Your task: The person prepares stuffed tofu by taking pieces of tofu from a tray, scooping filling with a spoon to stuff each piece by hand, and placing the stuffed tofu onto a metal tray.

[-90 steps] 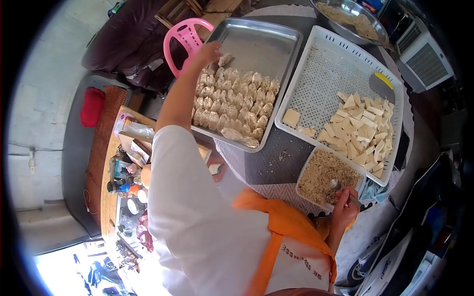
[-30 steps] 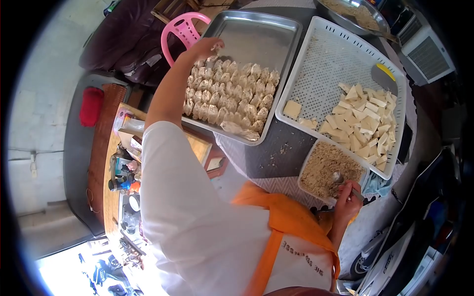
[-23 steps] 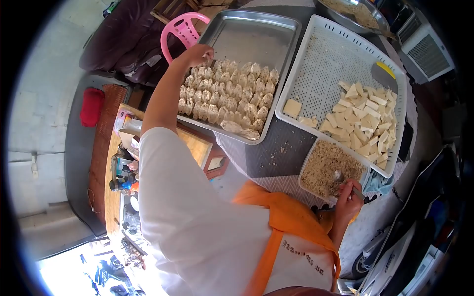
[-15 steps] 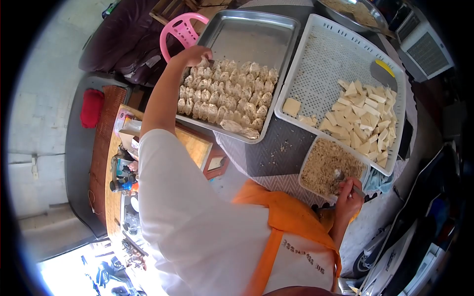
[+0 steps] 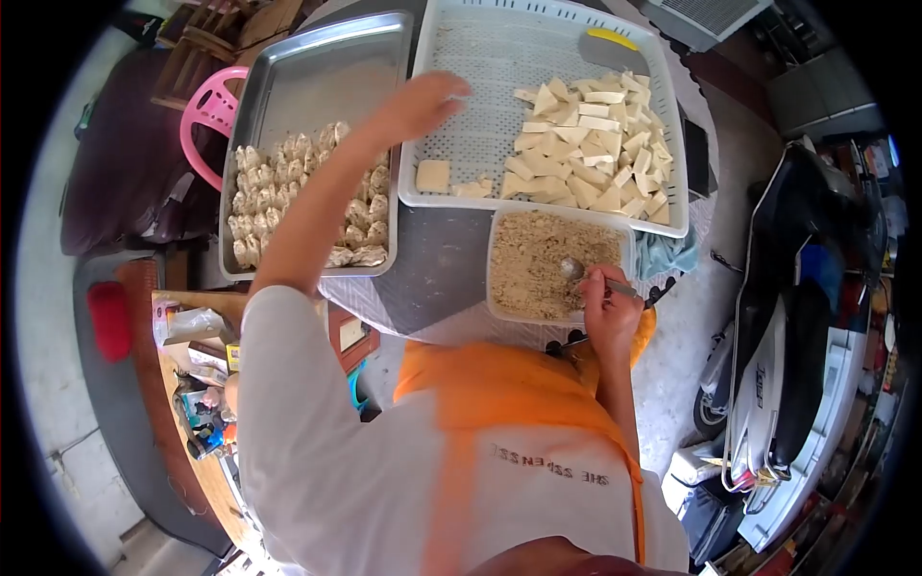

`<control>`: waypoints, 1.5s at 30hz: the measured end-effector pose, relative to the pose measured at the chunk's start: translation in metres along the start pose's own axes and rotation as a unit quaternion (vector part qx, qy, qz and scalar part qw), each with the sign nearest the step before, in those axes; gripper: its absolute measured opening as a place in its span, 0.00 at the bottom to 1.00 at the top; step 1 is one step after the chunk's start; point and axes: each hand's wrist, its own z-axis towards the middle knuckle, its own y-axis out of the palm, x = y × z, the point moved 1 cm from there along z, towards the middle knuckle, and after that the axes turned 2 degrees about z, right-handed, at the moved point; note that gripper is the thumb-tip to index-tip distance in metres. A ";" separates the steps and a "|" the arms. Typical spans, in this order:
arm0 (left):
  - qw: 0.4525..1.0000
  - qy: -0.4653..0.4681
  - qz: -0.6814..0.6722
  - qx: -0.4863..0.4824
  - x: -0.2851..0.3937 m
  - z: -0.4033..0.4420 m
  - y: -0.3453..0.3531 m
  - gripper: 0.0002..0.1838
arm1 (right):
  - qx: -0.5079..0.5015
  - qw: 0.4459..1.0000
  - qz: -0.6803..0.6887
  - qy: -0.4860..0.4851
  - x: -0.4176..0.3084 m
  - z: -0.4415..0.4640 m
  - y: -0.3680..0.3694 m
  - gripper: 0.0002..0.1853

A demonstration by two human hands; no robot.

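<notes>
My left hand (image 5: 432, 102) is in the air over the left side of a white perforated tray (image 5: 475, 115), a little smeared by motion, fingers stretched out with nothing visible in them. My right hand (image 5: 611, 312) grips a metal spoon (image 5: 572, 269), its bowl in a crumbly brown filling (image 5: 538, 259) in a square plastic tub (image 5: 495, 259). Pale wedge-cut pieces that look like tofu (image 5: 591, 154) are heaped in the perforated tray. On the left, a metal tray (image 5: 322, 82) bears rows of filling-coated pieces (image 5: 274, 182), partly hidden by my left forearm.
A scraper with a yellow handle (image 5: 612, 43) lies at the perforated tray's far side. One squarish pale piece (image 5: 433, 177) sits near its left corner. A pink chair (image 5: 206, 115) stands left of the metal tray. A blue cloth (image 5: 667, 252) lies beside the tub.
My left hand has left the filled pieces on the metal tray and moved right, over the perforated tray. The view has shifted; my right hand still holds the spoon in the filling.
</notes>
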 end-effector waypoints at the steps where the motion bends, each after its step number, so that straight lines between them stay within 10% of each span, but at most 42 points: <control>1: 0.999 0.037 -0.022 0.019 0.003 0.014 0.023 0.13 | 0.001 1.000 -0.008 -0.016 0.001 0.000 0.000 0.08; 10: 0.981 -0.180 -0.038 0.056 0.037 0.103 0.126 0.31 | -0.005 0.996 -0.086 -0.022 0.007 -0.003 -0.004 0.06; 19: 0.948 -0.230 -0.186 0.122 0.051 0.071 0.105 0.20 | 0.023 0.995 -0.046 -0.087 0.001 0.000 -0.007 0.07; 25: 0.580 -0.291 -0.739 0.182 0.055 0.020 0.071 0.17 | 0.008 0.996 -0.059 -0.069 -0.016 0.003 -0.010 0.07; 28: 0.524 -0.269 -0.790 0.169 0.098 -0.001 0.043 0.17 | 0.007 0.997 -0.050 -0.061 -0.015 0.002 -0.010 0.07; 32: 0.607 -0.253 -0.747 0.103 0.152 -0.027 0.033 0.18 | -0.003 0.998 0.012 -0.059 0.003 0.000 -0.008 0.07; 38: 0.506 -0.226 -0.832 0.037 0.204 -0.046 0.055 0.21 | 0.062 0.997 0.012 -0.053 -0.025 -0.002 -0.021 0.07; 40: 0.527 -0.282 -0.802 0.008 0.212 -0.048 0.059 0.20 | 0.114 0.979 0.165 0.021 -0.035 -0.003 -0.022 0.06; 45: 0.581 -0.285 -0.762 -0.008 0.225 -0.051 0.053 0.15 | 0.087 0.990 0.057 -0.094 -0.034 -0.006 -0.034 0.06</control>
